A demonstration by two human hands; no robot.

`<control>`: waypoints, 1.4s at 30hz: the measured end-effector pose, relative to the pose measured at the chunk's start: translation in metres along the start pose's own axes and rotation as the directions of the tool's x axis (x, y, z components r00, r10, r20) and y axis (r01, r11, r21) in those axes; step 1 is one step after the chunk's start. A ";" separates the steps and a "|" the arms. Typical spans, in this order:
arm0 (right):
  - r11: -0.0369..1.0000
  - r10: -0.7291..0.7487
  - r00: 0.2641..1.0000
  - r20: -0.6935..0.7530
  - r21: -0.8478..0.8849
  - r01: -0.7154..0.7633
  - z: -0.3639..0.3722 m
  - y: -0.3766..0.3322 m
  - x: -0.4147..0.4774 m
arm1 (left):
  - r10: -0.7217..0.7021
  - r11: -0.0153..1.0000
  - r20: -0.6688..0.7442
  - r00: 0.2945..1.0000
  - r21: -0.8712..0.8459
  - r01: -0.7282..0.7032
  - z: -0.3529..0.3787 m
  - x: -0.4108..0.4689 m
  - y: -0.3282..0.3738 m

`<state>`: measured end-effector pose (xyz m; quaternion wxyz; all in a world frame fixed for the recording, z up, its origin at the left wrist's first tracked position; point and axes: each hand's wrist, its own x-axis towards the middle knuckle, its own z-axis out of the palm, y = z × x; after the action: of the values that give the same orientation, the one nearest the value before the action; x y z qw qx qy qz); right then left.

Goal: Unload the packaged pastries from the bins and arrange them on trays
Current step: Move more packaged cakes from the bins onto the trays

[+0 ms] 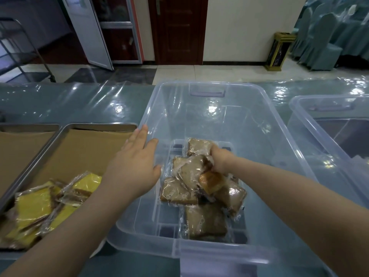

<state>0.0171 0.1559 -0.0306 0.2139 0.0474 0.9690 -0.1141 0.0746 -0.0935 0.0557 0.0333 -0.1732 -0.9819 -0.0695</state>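
A clear plastic bin (pixel 265 124) stands in front of me with several brown packaged pastries (pixel 205 220) lying on its bottom. My right hand (pixel 220 159) reaches down into the bin and closes on a wrapped brown pastry (pixel 191 166) in the pile. My left hand (pixel 135 162) hovers flat with fingers spread over the bin's left rim, holding nothing. To the left sits a metal tray (pixel 60 134) lined with cardboard; several yellow packaged pastries (pixel 36 204) lie at its near end.
A second clear bin (pixel 311 116) stands at the right. Another cardboard-lined tray (pixel 24 128) lies at the far left. The table carries a shiny plastic-covered teal cloth (pixel 79 104). Beyond it are a door, a gold waste bin (pixel 278 50) and covered chairs.
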 end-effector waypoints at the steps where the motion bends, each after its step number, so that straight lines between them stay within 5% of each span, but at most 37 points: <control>1: 1.000 0.020 0.999 0.032 0.004 -0.020 0.000 0.004 0.006 | 0.002 1.000 -0.010 1.000 0.018 -0.002 0.001 -0.001 0.000; 5: 0.986 0.009 0.997 0.072 -0.167 0.004 -0.003 0.013 0.020 | 0.076 0.971 -0.034 0.997 0.231 -0.066 0.002 0.001 0.004; 8: 0.992 0.005 0.995 0.102 -0.126 0.008 0.002 0.020 0.024 | 0.124 0.921 0.048 0.991 0.367 -0.133 0.002 0.016 0.016; 11: 0.999 0.017 0.986 0.168 -0.031 -0.012 0.009 0.023 0.029 | 0.179 0.928 0.243 0.953 0.281 -0.246 0.018 0.051 0.048; 14: 0.991 0.006 0.982 0.190 -0.136 0.020 0.012 0.020 0.027 | 0.212 0.946 0.424 0.881 0.138 -0.294 0.050 0.091 0.076; 20: 1.000 -0.023 0.983 0.181 -0.003 0.024 0.044 0.030 0.021 | 0.030 0.980 0.736 0.677 0.112 -0.165 0.127 0.137 0.073; 27: 0.989 -0.042 0.995 0.087 0.145 0.029 0.040 0.037 0.027 | 0.037 0.988 0.670 0.741 0.085 -0.126 0.143 0.150 0.036; 37: 0.995 -0.035 0.997 0.070 -0.089 0.041 0.022 0.028 0.028 | -0.097 0.945 0.591 0.801 0.307 -0.112 0.147 0.144 0.046; 42: 0.991 -0.018 0.992 -0.129 -0.137 0.000 0.007 0.030 0.031 | -0.053 0.987 0.475 0.878 0.161 -0.028 0.127 0.166 0.053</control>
<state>-0.0041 0.1842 -0.0557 0.1527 0.0354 0.9866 -0.0452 -0.0681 0.0304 -0.0488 -0.1963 -0.1754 -0.9631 0.0555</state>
